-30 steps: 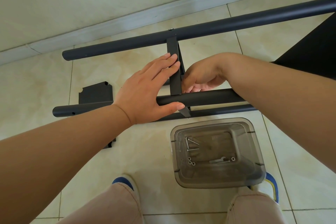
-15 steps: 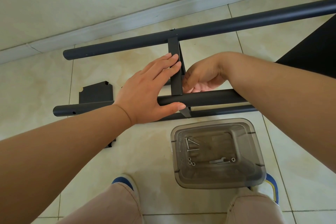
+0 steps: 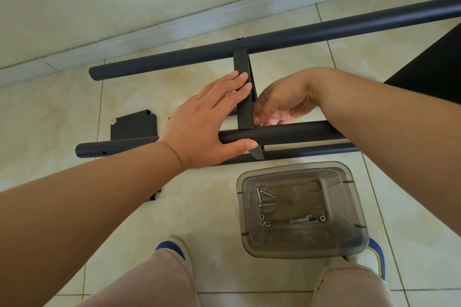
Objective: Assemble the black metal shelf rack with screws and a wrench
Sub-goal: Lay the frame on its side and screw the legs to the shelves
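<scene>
**A:** Head cam only here. What step is this, you think?

**B:** Lining up the cross brace [image 3: 243,97] with the near tube [image 3: 287,133], I'd say. The left hand [image 3: 199,127] has its fingers laid flat on the brace, thumb hooked under the tube, so it's steadying both. The right hand [image 3: 279,104] sits just right of the brace with curled fingers tucked behind it. Can't tell whether it pinches a screw or just the brace edge. The far tube [image 3: 274,43], beyond both hands, already has a screw head [image 3: 239,37] at the brace joint.

**A:** Next move?

**B:** Probably getting a fastener through the near joint, then tightening. Spare screws [image 3: 264,198], nuts [image 3: 264,221] and the little wrench [image 3: 300,220] are in the clear tub [image 3: 349,244] below the right forearm, so one hand has to let go.

**A:** Any branding?

**B:** None readable. A black panel [image 3: 134,127] lies left of the left wrist, also blank.
</scene>
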